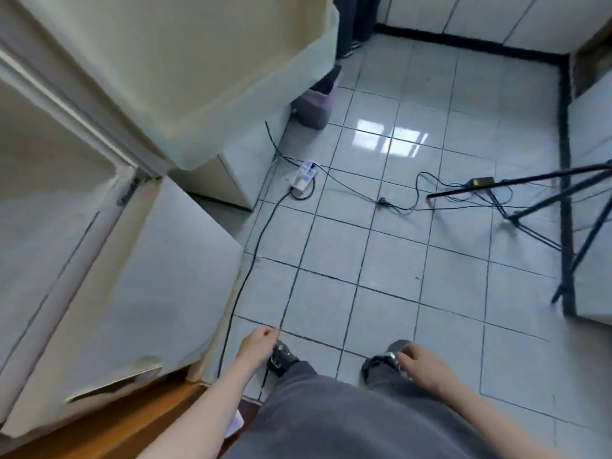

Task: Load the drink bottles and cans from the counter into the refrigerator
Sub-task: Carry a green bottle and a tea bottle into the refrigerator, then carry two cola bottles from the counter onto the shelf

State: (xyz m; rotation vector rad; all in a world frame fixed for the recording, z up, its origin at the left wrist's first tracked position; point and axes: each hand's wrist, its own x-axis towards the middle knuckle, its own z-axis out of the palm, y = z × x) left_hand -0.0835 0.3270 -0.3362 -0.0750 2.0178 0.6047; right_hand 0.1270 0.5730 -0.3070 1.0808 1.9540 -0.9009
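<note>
Grey trousers (331, 419) fill the lower edge of the head view, with my two shoes (281, 357) on the tiled floor (381, 276) below them.

Task items: no drink bottle or can is in view, and I cannot tell where the counter stock stands. What I take to be the refrigerator (99, 276) is at my left, just beside me, with its doors apparently closed.

Grip state: my left hand (260, 342) hangs with its fingers loosely curled and holds nothing. My right hand (419, 359) hangs relaxed and is likewise empty.

Hazards, in my judgement:
1. A black cable (261, 233) runs along the foot of the refrigerator and passes beside my left shoe. A step toward the door could snag it, and a trip with drinks in hand would mean a drop.
2. The cable leads to a power strip (303, 178) on the floor. A burst can or spilled bottle near it is an electrical risk.
3. Tripod legs (530, 213) and loose thin wires lie to my right, narrowing the walking path.
4. The tiles look glossy and may be slippery.
5. With both hands loaded, I would have no hand free to open the door.
</note>
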